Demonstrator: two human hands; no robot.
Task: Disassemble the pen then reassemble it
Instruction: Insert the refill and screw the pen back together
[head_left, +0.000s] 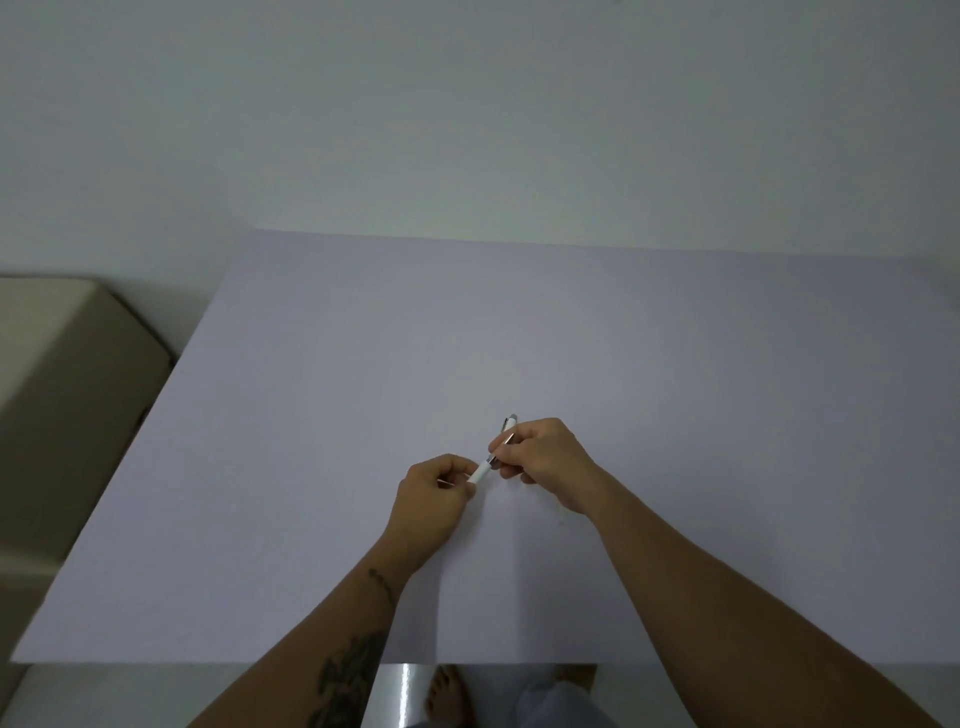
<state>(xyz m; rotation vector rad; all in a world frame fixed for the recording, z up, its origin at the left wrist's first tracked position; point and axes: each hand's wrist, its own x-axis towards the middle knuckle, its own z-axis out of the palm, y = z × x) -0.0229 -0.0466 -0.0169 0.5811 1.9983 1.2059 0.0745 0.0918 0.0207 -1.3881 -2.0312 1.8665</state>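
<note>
Two bare hands meet above the middle of a pale lavender table (675, 364), and I log them as follows. Item one, the left hand (434, 499): fingers curled in a narrow pinch around the lower white end of the pen (491, 460), thumb and forefinger pressed on the white grip section; a thin sliver shows past the fingers on the left side, too small for me to say what it is. Item two, the right hand (545, 462): fingers closed tight on the upper part of the same pen, where a metal clip and a grey tip stick out above the knuckles. Item three, the pen itself: white with a silver band near its middle, held slanted, low end toward the left hand and high end toward the right, lifted just off the table surface between both hands; I cannot tell whether its two halves are joined or already parted at the band. Item four, the left forearm (353, 649): bare, with dark tattoo marks. Item five, a beige cushioned seat (57, 364) beside the table's left edge. Item six, a bare foot (447, 696) and pale trouser fabric (556, 701) below the table's near edge. Item seven, a plain wall (467, 114) behind the table.
</note>
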